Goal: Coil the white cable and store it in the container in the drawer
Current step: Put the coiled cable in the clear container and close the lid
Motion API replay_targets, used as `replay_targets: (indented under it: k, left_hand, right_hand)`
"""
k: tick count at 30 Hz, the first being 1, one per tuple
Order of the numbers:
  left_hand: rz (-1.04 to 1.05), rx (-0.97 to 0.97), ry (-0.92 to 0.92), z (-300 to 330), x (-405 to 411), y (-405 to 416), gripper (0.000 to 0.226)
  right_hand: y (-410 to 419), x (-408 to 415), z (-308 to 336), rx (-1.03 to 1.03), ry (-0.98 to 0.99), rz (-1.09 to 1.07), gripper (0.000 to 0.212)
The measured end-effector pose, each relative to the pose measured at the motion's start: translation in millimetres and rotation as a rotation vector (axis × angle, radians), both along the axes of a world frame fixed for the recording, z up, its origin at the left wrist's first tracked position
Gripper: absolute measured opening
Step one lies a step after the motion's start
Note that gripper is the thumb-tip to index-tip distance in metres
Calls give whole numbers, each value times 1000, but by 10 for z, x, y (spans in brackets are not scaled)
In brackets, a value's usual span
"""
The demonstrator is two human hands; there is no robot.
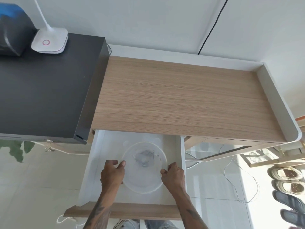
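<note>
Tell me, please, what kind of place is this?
Probably a room in a home, at a desk. A wooden desk stands against a white wall, its drawer pulled open. A white lamp base sits on a dark surface beside it, and sandals lie on the tiled floor.

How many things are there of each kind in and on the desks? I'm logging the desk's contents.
Clear round container, in the drawer: 1
Coiled white cable, inside the container: 1
White lamp, on the black desk: 1
Dark bag, beside the lamp: 1
Total: 4
</note>
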State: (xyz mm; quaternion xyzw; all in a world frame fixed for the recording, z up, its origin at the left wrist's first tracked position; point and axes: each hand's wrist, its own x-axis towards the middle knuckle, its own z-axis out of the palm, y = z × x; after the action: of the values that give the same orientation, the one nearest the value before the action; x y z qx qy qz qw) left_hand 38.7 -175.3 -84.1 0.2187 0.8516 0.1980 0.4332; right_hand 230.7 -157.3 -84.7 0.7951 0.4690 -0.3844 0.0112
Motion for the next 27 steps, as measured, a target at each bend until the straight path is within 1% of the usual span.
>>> replay_targets:
  k: [3, 4, 5, 6, 8, 9, 10, 11, 13, 14, 18, 23, 25, 27]
  left_hand:
    - [18, -1, -48, -31, -81, 6, 44]
    - [5, -10, -61, -36, -111, 20, 47]
    - [-26, -23, -65, -35, -133, 36, 51]
    - [-87, -32, -37, -32, -154, 59, 57]
    - [-284, -16, 135, -37, -195, 115, 69]
    - [-374, 28, 221, -33, -197, 138, 75]
    - [-461, 81, 269, -27, -185, 161, 79]
    - [-559, 128, 286, -31, -158, 177, 81]
    - [-729, 159, 292, -48, -107, 193, 81]
    - [-765, 150, 279, -62, -106, 208, 81]
    - [-728, 90, 159, -73, -159, 297, 73]
    - [-700, 104, 117, -83, -163, 300, 66]
    - [-652, 106, 59, -92, -198, 316, 65]
    - [-596, 113, -13, -93, -238, 319, 66]
  right_hand:
    - [-33, -11, -12, 20, 25, 13, 18]
    - [-43, -14, -5, 25, 21, 33, 21]
    - [-49, -15, 4, 38, 9, 65, 29]
    - [-50, -14, 15, 63, -16, 115, 44]
    - [-18, -44, 58, 140, -111, 292, 79]
    - [7, -79, 76, 178, -145, 396, 93]
    - [36, -119, 86, 196, -145, 486, 103]
    - [66, -151, 93, 186, -117, 550, 109]
    - [155, -173, 97, 120, -30, 582, 110]
    - [218, -161, 94, 91, 13, 570, 109]
    - [523, -91, 79, 9, 92, 533, 98]
    - [737, -8, 39, -74, 195, 477, 92]
    - [782, 15, 29, -74, 208, 464, 87]
    - [821, 12, 17, -71, 184, 494, 85]
